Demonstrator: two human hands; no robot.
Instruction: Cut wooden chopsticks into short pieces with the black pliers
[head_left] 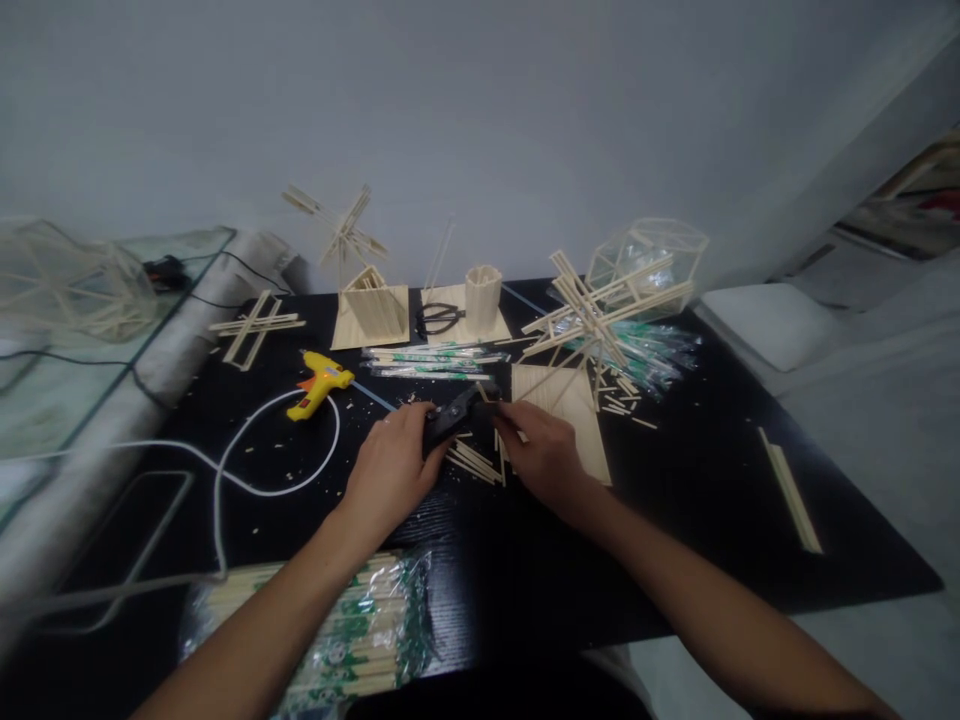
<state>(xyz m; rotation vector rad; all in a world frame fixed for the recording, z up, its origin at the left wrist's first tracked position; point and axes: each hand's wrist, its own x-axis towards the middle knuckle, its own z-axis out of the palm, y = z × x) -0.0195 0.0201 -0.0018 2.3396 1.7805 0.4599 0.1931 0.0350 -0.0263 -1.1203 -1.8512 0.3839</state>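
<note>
My left hand [394,460] is closed around one end of a black hand tool [452,412] with a round pivot; its exact kind is hard to make out. At the tool's other, dark end, my right hand [544,450] is closed, its fingertips partly hidden. A thin wooden stick shows beside the tool, between the hands. Just below lie several cut wooden sticks [474,462] on the black table [450,600]. A flat wooden stick panel [592,435] extends behind and beside my right hand.
A yellow glue gun [319,385] with a looping white cord lies left. Behind stand stick-built vessels [375,305], [482,300], black scissors [441,319] and a stick structure [592,315]. Wrapped chopsticks [360,640] lie in front; loose sticks [791,490] are at right.
</note>
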